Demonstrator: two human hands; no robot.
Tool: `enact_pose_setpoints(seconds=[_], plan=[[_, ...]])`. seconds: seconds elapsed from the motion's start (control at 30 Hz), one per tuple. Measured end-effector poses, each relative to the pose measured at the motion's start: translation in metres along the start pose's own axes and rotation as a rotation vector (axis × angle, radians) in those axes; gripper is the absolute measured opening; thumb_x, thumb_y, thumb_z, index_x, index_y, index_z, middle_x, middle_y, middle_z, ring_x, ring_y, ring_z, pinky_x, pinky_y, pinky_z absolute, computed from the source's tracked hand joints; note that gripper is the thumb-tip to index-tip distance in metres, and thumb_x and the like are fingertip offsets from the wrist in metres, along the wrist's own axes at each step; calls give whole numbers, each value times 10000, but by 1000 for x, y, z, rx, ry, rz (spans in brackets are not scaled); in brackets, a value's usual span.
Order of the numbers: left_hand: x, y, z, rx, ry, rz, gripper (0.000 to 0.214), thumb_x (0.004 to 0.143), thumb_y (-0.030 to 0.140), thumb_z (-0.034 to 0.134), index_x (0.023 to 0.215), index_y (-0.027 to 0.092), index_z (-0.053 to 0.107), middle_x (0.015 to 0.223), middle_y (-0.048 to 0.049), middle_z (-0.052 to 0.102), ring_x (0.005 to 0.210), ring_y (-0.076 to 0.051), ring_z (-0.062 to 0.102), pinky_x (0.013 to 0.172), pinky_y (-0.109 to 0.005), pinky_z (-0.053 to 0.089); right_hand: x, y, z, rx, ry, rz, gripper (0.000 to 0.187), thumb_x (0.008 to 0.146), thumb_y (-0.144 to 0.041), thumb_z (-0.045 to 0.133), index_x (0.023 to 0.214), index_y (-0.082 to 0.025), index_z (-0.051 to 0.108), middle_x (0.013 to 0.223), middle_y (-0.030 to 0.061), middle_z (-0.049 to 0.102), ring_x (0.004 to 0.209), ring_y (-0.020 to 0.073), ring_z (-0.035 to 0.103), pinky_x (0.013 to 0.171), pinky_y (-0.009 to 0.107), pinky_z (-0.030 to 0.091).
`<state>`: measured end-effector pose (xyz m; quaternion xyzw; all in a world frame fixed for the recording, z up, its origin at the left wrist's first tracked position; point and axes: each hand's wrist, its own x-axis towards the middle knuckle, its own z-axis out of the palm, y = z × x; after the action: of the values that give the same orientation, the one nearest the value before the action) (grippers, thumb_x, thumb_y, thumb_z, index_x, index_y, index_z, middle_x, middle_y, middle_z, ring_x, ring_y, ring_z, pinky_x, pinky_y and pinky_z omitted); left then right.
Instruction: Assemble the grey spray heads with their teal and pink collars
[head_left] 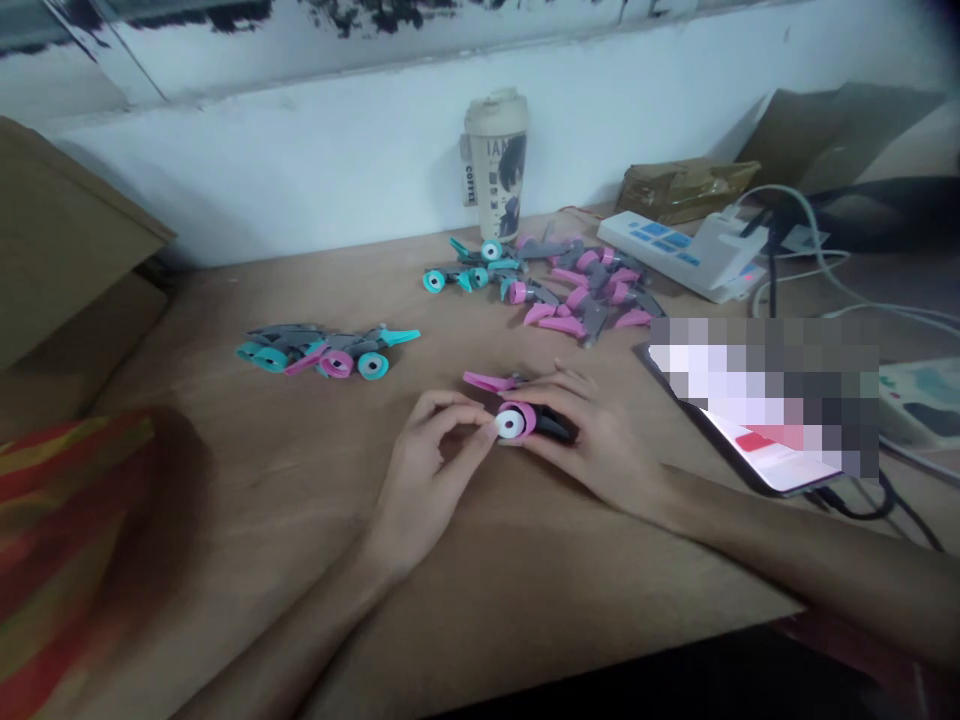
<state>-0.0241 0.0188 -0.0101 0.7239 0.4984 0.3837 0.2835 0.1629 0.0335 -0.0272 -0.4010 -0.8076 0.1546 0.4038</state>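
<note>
Near the middle of the table, both hands meet at a small plastic piece point(553, 424) with a dark handle and a pink ring. My right hand point(604, 430) is closed around its dark handle from the right. With thumb and fingertips, my left hand point(435, 455) pinches the edge of a white disc point(511, 425) with a dark centre hole, which sits at the ring's open face. Whether the disc is fully seated I cannot tell. Just behind the fingers lies a loose pink lever point(489, 382), partly hidden by my right hand.
Similar grey-and-teal pieces point(315, 350) lie at left, one with pink. A heap of grey-and-pink pieces point(592, 285) and several teal ones point(472, 275) lies behind. Around them are a tumbler point(498, 165), a power strip point(675, 255), a phone point(757, 440) with cables and a cardboard box point(60, 240).
</note>
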Motion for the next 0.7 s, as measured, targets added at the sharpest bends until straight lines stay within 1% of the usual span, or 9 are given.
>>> enact_pose_setpoints(seconds=[0.13, 0.23, 0.4, 0.47, 0.57, 0.7], plan=[[-2, 0, 3, 47, 66, 35, 50, 817, 229, 610, 796, 245, 651, 920, 8, 541, 868, -116, 552, 727, -228, 460, -1, -2, 2, 18, -13, -24, 254, 805, -276, 633, 1051, -231, 586, 1025, 25, 655, 1025, 169, 566, 1039, 422, 323], [-2, 1, 5, 46, 94, 57, 8, 801, 226, 628, 800, 228, 636, 923, 2, 527, 864, -119, 560, 717, -233, 482, -2, -3, 3, 22, -18, -40, 234, 813, -290, 623, 1039, -237, 590, 1017, 25, 656, 1010, 168, 570, 1043, 436, 317], [-4, 5, 6, 74, 130, 101, 28, 794, 197, 628, 811, 205, 607, 912, -5, 517, 820, -115, 566, 689, -234, 509, -2, -3, 4, 58, -11, -55, 223, 812, -286, 624, 1030, -246, 596, 1009, 20, 659, 995, 177, 575, 1023, 456, 335], [-4, 8, 6, 97, 134, 134, 37, 796, 174, 619, 820, 201, 613, 907, -8, 518, 820, -114, 564, 689, -230, 509, -2, -4, 3, 89, -11, -47, 222, 814, -291, 620, 1030, -246, 599, 1009, 26, 657, 998, 185, 574, 987, 449, 373], [-5, 11, 5, 128, 122, 174, 76, 785, 140, 612, 834, 198, 620, 913, -16, 526, 837, -121, 563, 697, -239, 512, -2, -6, 2, 152, -22, -24, 222, 818, -285, 612, 1034, -235, 600, 1026, 45, 645, 1000, 189, 572, 900, 403, 448], [-5, 13, 5, 153, 95, 195, 120, 760, 115, 603, 843, 202, 612, 934, -24, 531, 839, -136, 562, 687, -264, 522, -3, -7, 0, 189, -42, -4, 220, 818, -244, 611, 1036, -217, 597, 1021, 54, 638, 981, 177, 575, 856, 362, 477]])
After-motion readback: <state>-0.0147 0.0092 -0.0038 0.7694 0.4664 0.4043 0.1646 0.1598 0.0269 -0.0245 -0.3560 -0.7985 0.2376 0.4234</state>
